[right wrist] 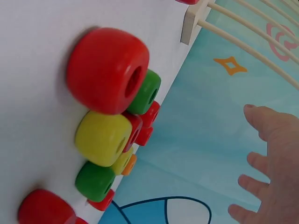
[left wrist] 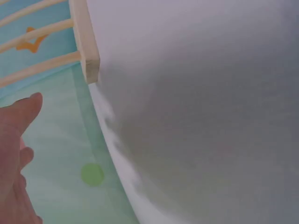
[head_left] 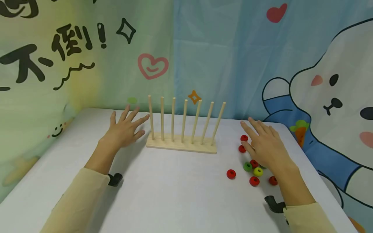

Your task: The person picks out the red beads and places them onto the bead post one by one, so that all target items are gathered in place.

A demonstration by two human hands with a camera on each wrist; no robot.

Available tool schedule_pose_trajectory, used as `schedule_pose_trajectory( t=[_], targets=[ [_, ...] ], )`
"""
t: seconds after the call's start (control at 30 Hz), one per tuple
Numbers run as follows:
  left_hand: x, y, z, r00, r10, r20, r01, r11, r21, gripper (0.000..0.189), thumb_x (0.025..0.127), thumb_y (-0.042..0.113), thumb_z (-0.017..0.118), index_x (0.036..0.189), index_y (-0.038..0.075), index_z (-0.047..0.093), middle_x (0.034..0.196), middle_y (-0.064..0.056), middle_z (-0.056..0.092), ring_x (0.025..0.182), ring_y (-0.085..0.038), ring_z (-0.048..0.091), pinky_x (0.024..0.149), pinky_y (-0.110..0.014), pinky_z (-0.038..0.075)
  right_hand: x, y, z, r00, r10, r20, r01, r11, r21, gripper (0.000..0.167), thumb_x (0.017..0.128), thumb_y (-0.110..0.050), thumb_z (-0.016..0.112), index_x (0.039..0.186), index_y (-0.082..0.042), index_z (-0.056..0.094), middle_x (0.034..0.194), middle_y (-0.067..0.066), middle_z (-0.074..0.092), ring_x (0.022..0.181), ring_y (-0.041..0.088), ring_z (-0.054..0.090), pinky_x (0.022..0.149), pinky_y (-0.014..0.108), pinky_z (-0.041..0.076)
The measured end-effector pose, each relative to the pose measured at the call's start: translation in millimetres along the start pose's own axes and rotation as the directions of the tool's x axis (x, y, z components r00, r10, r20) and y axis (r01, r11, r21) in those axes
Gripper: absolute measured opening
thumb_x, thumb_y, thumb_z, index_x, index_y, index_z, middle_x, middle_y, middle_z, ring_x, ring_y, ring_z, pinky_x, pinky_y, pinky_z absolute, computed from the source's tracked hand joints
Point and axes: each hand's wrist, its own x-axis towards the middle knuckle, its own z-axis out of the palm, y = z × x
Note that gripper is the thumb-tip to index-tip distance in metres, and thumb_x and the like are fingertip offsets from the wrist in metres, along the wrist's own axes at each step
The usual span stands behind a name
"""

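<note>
While your left hand [head_left: 123,129] is up near the left end of the rack [head_left: 180,147], its fingers are spread apart. Your right hand [head_left: 268,145] is over some of the beads, and its fingers are straight and a bit apart too. Under and beside it, red beads [head_left: 228,176], green beads [head_left: 245,168] and yellow beads [right wrist: 96,135] lie on the desk [head_left: 175,194]. The right wrist view also shows an orange bead [right wrist: 130,165]. The rack stands on the desk between your hands, with seven thin pegs [head_left: 184,121] sticking up. Behind the desk hangs a cloth [head_left: 209,48] with hearts.
</note>
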Motion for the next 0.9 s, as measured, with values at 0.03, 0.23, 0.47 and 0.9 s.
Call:
schedule_pose_trajectory(
  t=[0.03,0.23,0.47,0.9],
  targets=[
    [-0.1,0.0,1.1,1.0,0.007,0.006,-0.007,1.0,-0.005,0.062,0.107,0.047,0.046,0.164,0.037,0.023,0.174,-0.01,0.004,0.158,-0.04,-0.012,0.114,-0.078,-0.003,-1.6,1,0,1.0,0.0,0.003,0.0,1.0,0.003,0.077,0.1,-0.036,0.063,0.164,-0.015,0.026,0.167,0.021,0.025,0.147,0.05,0.029,0.116,0.071,0.023],
    [-1.3,0.8,5.3,1.0,0.016,0.021,-0.015,0.999,-0.032,0.061,0.108,0.048,0.046,0.164,0.035,0.025,0.173,-0.012,0.007,0.158,-0.041,-0.007,0.114,-0.079,0.001,-8.5,6,4,0.999,-0.043,-0.023,0.044,0.998,0.044,0.077,0.097,-0.034,0.069,0.161,-0.013,0.031,0.163,0.023,0.03,0.144,0.048,0.034,0.114,0.07,0.029],
    [-1.9,-0.5,4.2,0.999,0.009,0.043,-0.005,0.996,-0.083,0.061,0.107,0.047,0.047,0.163,0.033,0.027,0.173,-0.013,0.005,0.158,-0.042,-0.005,0.114,-0.078,0.006,-22.8,11,5,0.998,-0.045,-0.034,0.047,0.997,0.063,0.075,0.096,-0.031,0.071,0.159,-0.013,0.036,0.16,0.024,0.036,0.14,0.049,0.038,0.112,0.07,0.032],
    [-2.5,-1.3,7.7,0.998,0.015,0.062,-0.004,0.985,-0.17,0.058,0.106,0.047,0.05,0.16,0.03,0.037,0.173,-0.012,0.005,0.157,-0.044,-0.002,0.113,-0.078,0.009,-42.2,38,15,0.999,0.041,0.032,-0.049,0.949,0.312,0.069,0.102,-0.04,0.062,0.16,-0.013,0.035,0.157,0.024,0.038,0.139,0.051,0.036,0.104,0.076,0.035]
  ],
)
